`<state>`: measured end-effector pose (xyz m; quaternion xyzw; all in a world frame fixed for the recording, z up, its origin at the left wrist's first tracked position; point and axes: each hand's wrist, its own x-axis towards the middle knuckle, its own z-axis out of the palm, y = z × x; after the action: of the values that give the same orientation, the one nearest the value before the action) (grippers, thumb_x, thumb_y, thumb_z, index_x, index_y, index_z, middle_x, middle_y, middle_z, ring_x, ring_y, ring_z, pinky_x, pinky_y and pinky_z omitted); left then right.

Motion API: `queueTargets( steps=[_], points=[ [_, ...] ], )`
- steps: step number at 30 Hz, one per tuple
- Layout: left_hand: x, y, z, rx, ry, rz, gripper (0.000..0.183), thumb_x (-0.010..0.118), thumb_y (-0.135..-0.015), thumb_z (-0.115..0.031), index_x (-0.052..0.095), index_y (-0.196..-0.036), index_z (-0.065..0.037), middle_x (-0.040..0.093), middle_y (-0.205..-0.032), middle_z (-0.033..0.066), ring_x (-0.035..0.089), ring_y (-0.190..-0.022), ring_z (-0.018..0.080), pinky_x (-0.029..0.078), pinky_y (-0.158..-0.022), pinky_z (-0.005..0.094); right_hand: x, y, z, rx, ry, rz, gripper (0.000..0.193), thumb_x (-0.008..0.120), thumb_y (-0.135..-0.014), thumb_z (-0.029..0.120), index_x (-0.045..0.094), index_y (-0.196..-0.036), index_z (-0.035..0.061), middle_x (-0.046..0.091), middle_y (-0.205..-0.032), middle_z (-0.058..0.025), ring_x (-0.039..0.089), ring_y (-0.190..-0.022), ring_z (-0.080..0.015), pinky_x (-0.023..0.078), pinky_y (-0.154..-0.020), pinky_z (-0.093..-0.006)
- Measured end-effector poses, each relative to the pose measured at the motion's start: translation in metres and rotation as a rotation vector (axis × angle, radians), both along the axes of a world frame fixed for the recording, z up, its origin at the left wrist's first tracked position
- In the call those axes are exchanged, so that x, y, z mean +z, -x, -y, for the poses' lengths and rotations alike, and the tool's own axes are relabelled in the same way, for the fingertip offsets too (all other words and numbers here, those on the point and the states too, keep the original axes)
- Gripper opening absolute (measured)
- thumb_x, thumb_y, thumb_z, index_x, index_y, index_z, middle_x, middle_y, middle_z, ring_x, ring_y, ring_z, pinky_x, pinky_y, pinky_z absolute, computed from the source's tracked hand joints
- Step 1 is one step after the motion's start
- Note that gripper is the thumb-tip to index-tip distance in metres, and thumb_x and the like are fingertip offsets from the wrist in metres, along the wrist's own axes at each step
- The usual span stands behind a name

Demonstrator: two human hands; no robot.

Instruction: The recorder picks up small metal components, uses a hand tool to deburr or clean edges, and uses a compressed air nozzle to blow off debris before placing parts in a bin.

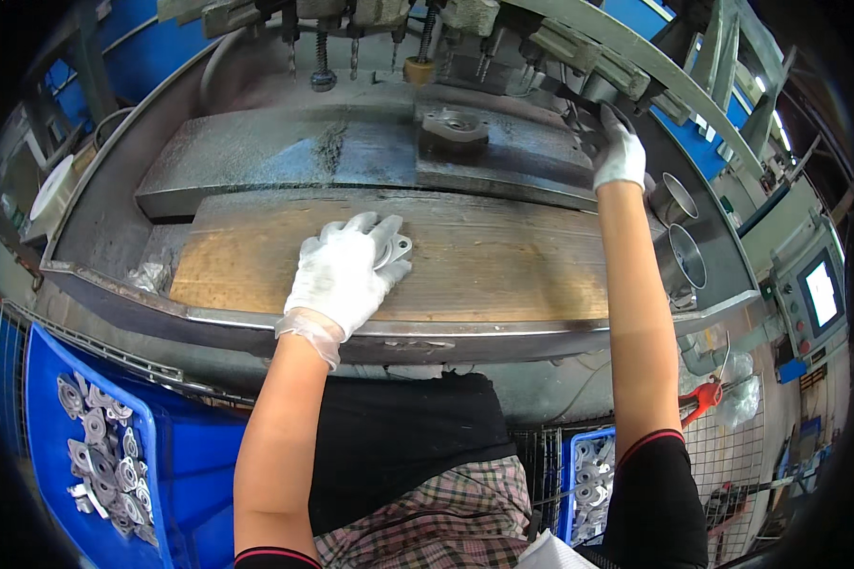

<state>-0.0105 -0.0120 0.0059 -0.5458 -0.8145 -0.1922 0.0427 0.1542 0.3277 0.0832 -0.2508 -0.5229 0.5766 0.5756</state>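
Note:
My left hand, in a white glove, lies over a small grey cast metal part on the wooden board. Its fingers curl round the part, and only the right end with a hole shows. My right hand, gloved too, is raised at the far right beside the drill heads. Those fingers close round something dark that I cannot make out. Between and beyond the hands, a round dark fixture sits on the steel block, under several drill bits.
A metal trough rim runs along the front. Two metal cups stand at the right wall. At lower left is a blue bin of cast parts; another blue bin sits lower right, near red-handled pliers. A control panel stands far right.

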Motion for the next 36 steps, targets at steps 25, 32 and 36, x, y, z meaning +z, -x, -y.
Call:
queueTargets(
  steps=[25,32,36],
  points=[
    [-0.012,0.008,0.003,0.021,-0.028,0.011,0.050,0.061,-0.088,-0.040,0.056,-0.130,-0.015,0.057,-0.131,0.0100,0.056,-0.115,0.0321,0.045,-0.094,0.0467,-0.045,0.027,0.095,0.070,-0.086,0.059,0.040,0.064,-0.090,0.017,0.052,-0.122,-0.0040,0.067,-0.096,-0.0130,0.061,-0.058,-0.0171,0.047,-0.050,-0.0272],
    [-0.010,0.008,-0.002,-0.021,-0.035,0.035,0.050,0.061,-0.088,-0.040,0.055,-0.131,-0.015,0.056,-0.131,0.0107,0.056,-0.114,0.0319,0.045,-0.093,0.0467,-0.046,0.085,0.090,-0.144,-0.024,0.204,0.035,0.068,-0.086,0.020,0.059,-0.113,-0.0014,0.062,-0.085,-0.0072,0.051,-0.054,-0.0140,0.052,-0.059,-0.0339],
    [-0.012,0.010,0.005,0.006,-0.019,0.047,0.050,0.060,-0.089,-0.041,0.055,-0.132,-0.015,0.056,-0.131,0.0108,0.055,-0.115,0.0317,0.045,-0.094,0.0468,-0.055,0.075,0.109,0.046,-0.018,0.112,0.038,0.066,-0.087,0.019,0.054,-0.117,-0.0014,0.067,-0.091,-0.0142,0.063,-0.063,-0.0207,0.049,-0.054,-0.0305]
  ],
)
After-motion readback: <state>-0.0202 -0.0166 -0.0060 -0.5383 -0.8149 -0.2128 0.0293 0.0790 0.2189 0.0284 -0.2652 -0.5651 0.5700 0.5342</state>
